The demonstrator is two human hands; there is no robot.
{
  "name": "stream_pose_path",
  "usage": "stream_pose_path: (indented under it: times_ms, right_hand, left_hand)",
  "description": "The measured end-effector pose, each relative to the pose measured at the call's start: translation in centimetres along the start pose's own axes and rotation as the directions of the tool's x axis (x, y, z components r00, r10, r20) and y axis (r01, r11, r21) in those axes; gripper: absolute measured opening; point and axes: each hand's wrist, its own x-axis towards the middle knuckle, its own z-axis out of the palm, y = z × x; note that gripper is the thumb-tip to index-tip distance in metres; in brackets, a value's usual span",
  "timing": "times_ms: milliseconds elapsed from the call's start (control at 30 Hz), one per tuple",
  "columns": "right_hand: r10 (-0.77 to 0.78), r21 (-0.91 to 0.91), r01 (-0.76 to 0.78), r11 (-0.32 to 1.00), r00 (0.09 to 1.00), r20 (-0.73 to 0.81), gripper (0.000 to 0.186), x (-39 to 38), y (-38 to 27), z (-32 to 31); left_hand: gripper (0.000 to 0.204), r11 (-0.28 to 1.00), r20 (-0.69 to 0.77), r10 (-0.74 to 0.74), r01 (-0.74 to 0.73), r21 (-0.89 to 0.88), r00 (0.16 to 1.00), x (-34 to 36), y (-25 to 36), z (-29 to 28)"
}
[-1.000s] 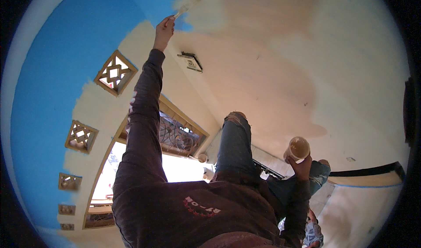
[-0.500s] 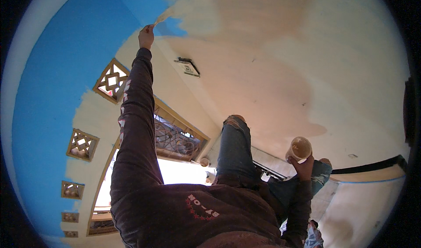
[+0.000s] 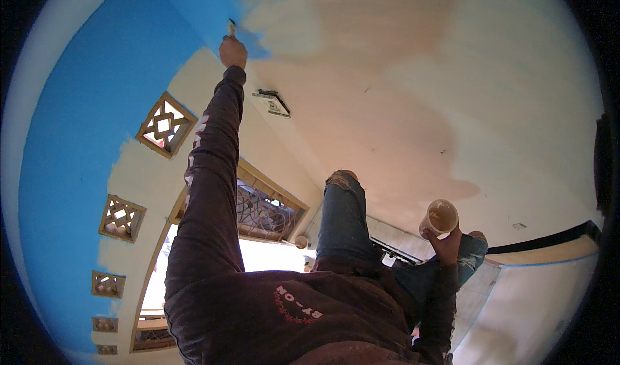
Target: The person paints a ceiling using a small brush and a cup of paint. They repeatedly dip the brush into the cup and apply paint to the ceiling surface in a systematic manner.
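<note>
While left hand [image 3: 233, 53] fists round paintbrush [image 3: 231, 28] | right hand [image 3: 447, 245] curls round plastic cup [image 3: 440, 218] | wrist tilt might splatter jeans [image 3: 342, 226] tbh

Vivid blue meets cream along ragged edges on the left wall [image 3: 71, 132], while the facing wall [image 3: 516, 126] is cream clouded with peach-tan. Tan vent blocks [image 3: 166, 134] carry diamond lattices. The sweatshirt [image 3: 239, 307] is dark brown with white-and-red print, the jeans [image 3: 343, 220] faded blue, the cup [image 3: 439, 218] beige-white.
</note>
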Motion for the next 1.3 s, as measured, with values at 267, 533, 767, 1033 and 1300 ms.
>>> stream_pose_path:
  times_ms: [267,533,767,1033,1300]
  right_hand:
    - [-0.011,-0.009,0.012,1.0,1.0,0.007,0.073,0.2,-0.8,-0.3]
    - [-0.002,-0.016,0.002,1.0,1.0,0.025,0.073,0.1,0.8,0.1]
    - [-0.017,-0.055,0.019,0.998,0.999,0.027,0.074,-1.0,3.3,1.6]
    - [0.02,-0.082,-0.016,0.996,0.998,0.055,0.073,-0.8,1.8,2.4]
    - [0.042,-0.014,-0.041,0.999,0.997,0.059,0.074,-0.6,2.1,1.7]
  left_hand:
    - [0.028,0.956,0.013,0.23,-0.224,-0.192,0.973,-5.9,8.3,-3.2]
    - [0.027,0.806,0.178,0.146,-0.012,-0.592,0.973,-22.3,7.9,-7.9]
    - [0.022,0.4,0.868,0.151,0.774,-0.491,0.473,-43.3,11.6,-8.2]
    - [0.032,0.624,0.853,0.299,0.589,-0.514,0.427,-52.7,12.8,-7.5]
    - [0.032,0.697,0.861,0.267,0.53,-0.482,0.433,-53.5,13.9,-7.5]
